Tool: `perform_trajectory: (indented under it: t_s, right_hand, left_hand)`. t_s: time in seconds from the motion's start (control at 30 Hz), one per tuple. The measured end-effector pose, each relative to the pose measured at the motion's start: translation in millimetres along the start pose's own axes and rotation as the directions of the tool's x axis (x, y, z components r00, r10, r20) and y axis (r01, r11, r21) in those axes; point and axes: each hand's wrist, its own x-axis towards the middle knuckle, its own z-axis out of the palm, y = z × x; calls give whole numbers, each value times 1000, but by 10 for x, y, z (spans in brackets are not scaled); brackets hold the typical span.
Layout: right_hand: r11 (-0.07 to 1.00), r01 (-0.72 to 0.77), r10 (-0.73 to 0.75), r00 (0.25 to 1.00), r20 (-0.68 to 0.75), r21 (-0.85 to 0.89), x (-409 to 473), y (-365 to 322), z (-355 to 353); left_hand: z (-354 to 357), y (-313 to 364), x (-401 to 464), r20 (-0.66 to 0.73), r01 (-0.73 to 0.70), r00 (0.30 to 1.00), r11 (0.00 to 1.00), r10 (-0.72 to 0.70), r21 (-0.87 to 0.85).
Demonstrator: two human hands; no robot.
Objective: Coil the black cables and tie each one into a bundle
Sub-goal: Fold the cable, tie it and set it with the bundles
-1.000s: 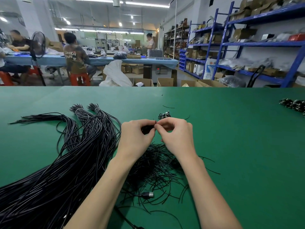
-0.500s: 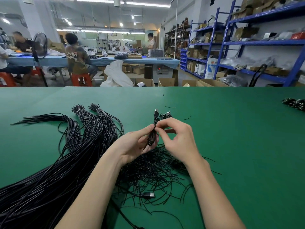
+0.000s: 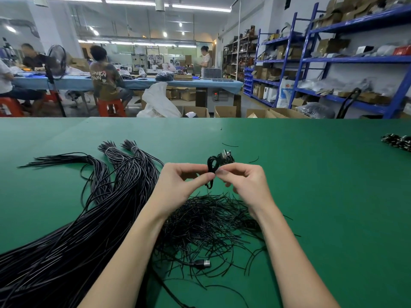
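Green table (image 3: 311,196) w/ black cables (image 3: 55,252), loose ties (image 3: 209,221), USB plug (image 3: 203,264).

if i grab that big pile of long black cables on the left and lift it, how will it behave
The long black cables would probably sag and trail, since they already curve loosely across the green table. Only the far ends look tied, so strands would likely slip out. A pile that thick is probably fairly heavy.

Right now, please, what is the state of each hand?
Left hand: fingers pinch the coiled cable.
Right hand: fingertips pinch the same coiled cable at its middle.
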Motion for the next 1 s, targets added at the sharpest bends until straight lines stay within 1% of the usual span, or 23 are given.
perform_trajectory:
  t_s: [0.03,0.07,0.1,0.13,0.17,0.2,0.23,0.27,0.3,0.33,0.37,0.4,0.43,0.47,0.57,0.67,0.77,0.87,1.0]
  right_hand:
    - [996,-87,87,996,2,6,0,7,3]
    - [982,-186,186,982,12,29,7,21,0]
    - [947,-304,302,953,39,100,18,43,-12]
    - [875,-431,421,902,90,220,28,69,-19]
    - [769,-538,517,841,159,345,24,86,-19]
    - [667,-606,569,790,228,434,10,103,-16]
    - [601,-631,574,768,285,490,-7,119,-6]
    - [585,-630,550,771,320,511,-19,139,7]
    - [628,-614,518,789,331,479,-19,153,15]
    - [715,-578,484,815,319,393,-10,158,8]
    - [806,-521,443,846,296,281,2,145,-5]
    - [870,-456,397,874,278,188,18,136,-26]
    - [909,-395,352,898,263,131,32,126,-53]
    - [937,-335,302,919,252,99,37,111,-77]
    - [986,-164,156,961,229,18,17,85,-127]
    - [995,-91,96,961,260,-34,10,44,-160]
    - [993,-59,79,973,217,-101,8,37,-162]
    - [986,-25,54,983,177,-162,0,57,-114]
    - [983,23,25,968,250,-184,-10,22,-115]
  left_hand:
    - [-7,-4,-5,-8,-84,996,992,85,97]
    - [-15,-9,-7,-3,-177,983,963,182,204]
    - [-22,-8,-1,21,-278,958,908,286,313]
    - [-24,1,9,69,-380,919,829,388,410]
    - [-18,2,17,125,-468,874,740,470,483]
    - [0,0,25,158,-514,843,684,515,518]
    - [30,-8,25,140,-500,849,690,509,522]
    - [49,-7,17,75,-424,891,761,448,491]
    - [54,-11,7,-8,-301,943,862,333,409]
    - [55,-29,2,-64,-150,983,947,174,286]
    - [49,-57,7,-87,-3,996,989,16,151]
    - [34,-84,11,-86,117,990,992,-114,36]
    - [17,-113,13,-64,201,977,978,-205,-58]
    - [7,-130,13,-26,257,964,956,-263,-144]
    - [29,-129,7,80,352,935,874,-346,-336]
    - [28,-132,6,155,417,908,806,-389,-420]
    - [32,-139,9,189,452,892,798,-410,-399]
    - [33,-125,11,222,459,888,798,-402,-391]
    - [-7,-118,24,232,472,881,798,-412,-375]
